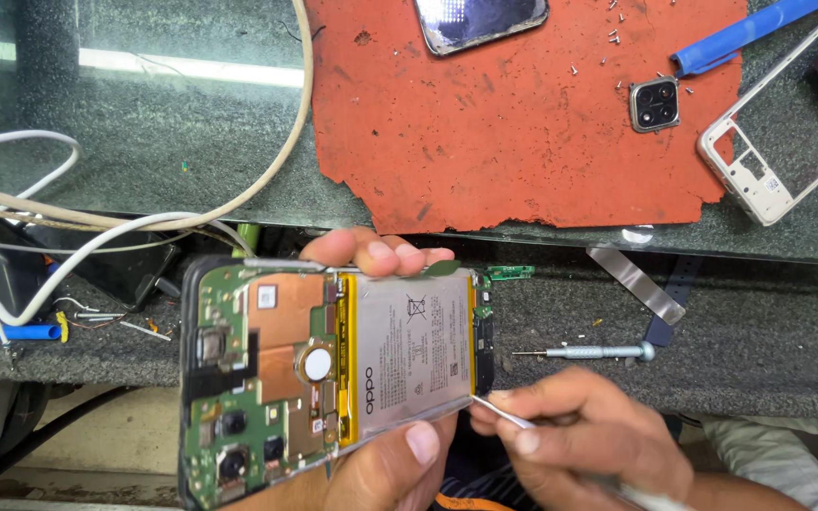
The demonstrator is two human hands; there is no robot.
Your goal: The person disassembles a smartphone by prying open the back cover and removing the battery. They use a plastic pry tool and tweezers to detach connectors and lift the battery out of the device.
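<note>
Left hand (371, 454) grip clamped on opened phone (328, 369): fingertips over top edge, thumb on bottom edge, phone held flat above table (740, 331) front edge. Grey battery (414, 350) sits in frame beside green circuit board (262, 378). Right hand (584, 440) grip pinched shut on thin metal tool (504, 414), tip touching battery's lower right corner. Small screwdriver (589, 352) lies on table just beyond right hand.

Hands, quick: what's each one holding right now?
Left hand: closed around the opened phone, back up.
Right hand: closed on a thin metal tool, tip at the phone's bottom edge.
</note>
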